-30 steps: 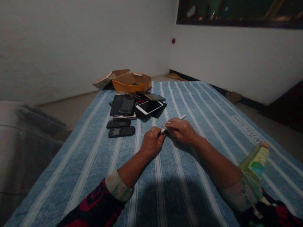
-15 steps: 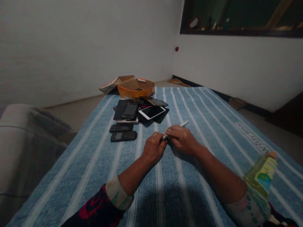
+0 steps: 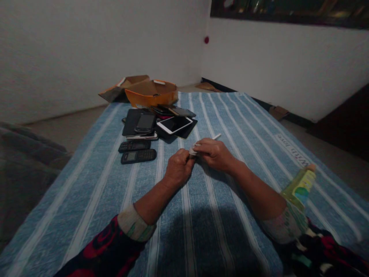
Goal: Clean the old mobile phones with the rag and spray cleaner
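Note:
My left hand (image 3: pixel 179 166) is closed, thumb pressed against the fingers, around a small white item (image 3: pixel 192 151) whose kind I cannot make out. Right beside it, my right hand (image 3: pixel 215 154) pinches at the same white item with its fingertips. A thin white stick-like piece (image 3: pixel 217 136) pokes out beyond the right hand; whether it joins the item is hidden. Left of my hands lie two black keypad phones (image 3: pixel 138 156). Behind those, a white-framed smartphone (image 3: pixel 174 124) rests on a loose pile of dark phones (image 3: pixel 145 122).
A blue striped cloth (image 3: pixel 138 231) covers the table. At its far end stands an open orange cardboard box (image 3: pixel 152 99) with its flap folded out. A yellow-green bottle or pouch (image 3: pixel 301 187) lies by my right forearm. A grey covered seat (image 3: pixel 29 165) is at the left.
The view has tilted down and shifted slightly right, so everything sits higher and further left. Both hands stay together on the white item, with only slight finger movement.

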The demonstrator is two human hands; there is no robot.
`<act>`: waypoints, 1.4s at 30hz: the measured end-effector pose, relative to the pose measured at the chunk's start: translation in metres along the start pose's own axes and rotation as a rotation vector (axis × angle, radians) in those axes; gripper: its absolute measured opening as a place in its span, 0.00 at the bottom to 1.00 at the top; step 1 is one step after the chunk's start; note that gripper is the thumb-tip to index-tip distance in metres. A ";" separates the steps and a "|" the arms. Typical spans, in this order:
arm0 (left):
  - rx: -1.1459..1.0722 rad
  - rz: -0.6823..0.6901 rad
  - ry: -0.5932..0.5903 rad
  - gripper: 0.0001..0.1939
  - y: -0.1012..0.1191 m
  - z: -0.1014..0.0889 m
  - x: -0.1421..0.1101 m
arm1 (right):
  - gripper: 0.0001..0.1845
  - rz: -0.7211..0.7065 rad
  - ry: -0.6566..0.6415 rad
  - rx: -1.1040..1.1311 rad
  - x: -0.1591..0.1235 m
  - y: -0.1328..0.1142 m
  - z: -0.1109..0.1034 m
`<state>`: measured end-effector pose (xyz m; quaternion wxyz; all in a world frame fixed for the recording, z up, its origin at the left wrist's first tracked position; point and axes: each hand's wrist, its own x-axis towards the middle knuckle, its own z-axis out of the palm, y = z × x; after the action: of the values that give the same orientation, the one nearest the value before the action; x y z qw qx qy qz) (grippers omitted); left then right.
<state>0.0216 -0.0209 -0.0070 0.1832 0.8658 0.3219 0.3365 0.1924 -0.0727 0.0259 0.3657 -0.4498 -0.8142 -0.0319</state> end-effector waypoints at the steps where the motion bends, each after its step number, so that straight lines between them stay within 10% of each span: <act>1: -0.001 0.009 0.003 0.08 -0.001 0.001 0.001 | 0.13 -0.006 -0.020 0.013 0.001 -0.003 0.000; 9: 0.021 0.034 0.000 0.07 -0.002 0.003 0.005 | 0.17 0.144 0.149 0.080 0.005 0.001 -0.019; 21: 0.016 0.013 0.012 0.07 0.000 0.003 0.008 | 0.13 0.236 0.058 -0.393 -0.007 0.025 -0.010; 31: 0.017 -0.001 0.021 0.07 -0.001 0.005 0.008 | 0.13 0.159 -0.224 -0.142 0.005 0.005 -0.030; 42: -0.008 0.015 0.018 0.07 -0.001 0.004 0.007 | 0.10 0.137 -0.224 -0.076 0.006 0.012 -0.029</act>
<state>0.0282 -0.0164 -0.0072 0.1813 0.8643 0.3156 0.3472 0.2159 -0.0725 0.0477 0.2564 -0.5188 -0.8155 0.0129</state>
